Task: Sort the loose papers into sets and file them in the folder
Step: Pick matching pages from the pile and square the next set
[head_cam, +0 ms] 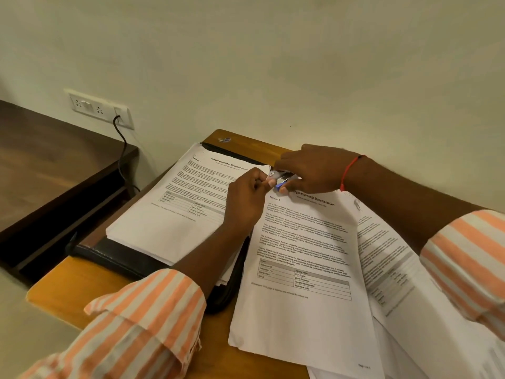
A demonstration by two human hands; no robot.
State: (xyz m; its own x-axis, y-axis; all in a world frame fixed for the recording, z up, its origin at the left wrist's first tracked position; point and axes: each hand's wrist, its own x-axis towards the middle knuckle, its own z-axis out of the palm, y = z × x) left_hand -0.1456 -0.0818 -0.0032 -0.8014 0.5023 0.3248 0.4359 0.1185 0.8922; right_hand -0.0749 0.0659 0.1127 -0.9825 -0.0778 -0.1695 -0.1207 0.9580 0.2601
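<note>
Fingers (269, 183) of the left hand (246, 199) curl tight and pinch the raised top corner of a stack of papers (175, 212), while the right hand (314, 168) closes its own fingers (284, 190) around a small blue-and-silver tool (282, 179), seemingly a stapler, held against that same corner. The two hands meet near the far edge of the wooden surface (65, 299), just short of the wall. A red thread (348, 170) circles the right wrist, and both forearms emerge from orange-and-white striped sleeves (147, 318) rolled back from the wrists.

The pinched stack lies on an open black folder (117, 258) that occupies the left half of the surface, its dark cover showing along the near and far sides of the paper. The top page carries the heading "Sample Internship Documentation" above blocks of text and a small table. Just beside the folder, toward the right edge, loose sheets (300, 269) with the same heading lie directly on the surface, fanned over further pages (396, 272) that spread under the right forearm and run out of view at the near right corner. A small sticker (224, 140) marks the far left corner.

Beyond the left edge stands a lower dark wooden table (54, 160). On the pale wall above it, a white socket panel (98, 106) holds a black cable (123, 149) that drops down between the two pieces of furniture.
</note>
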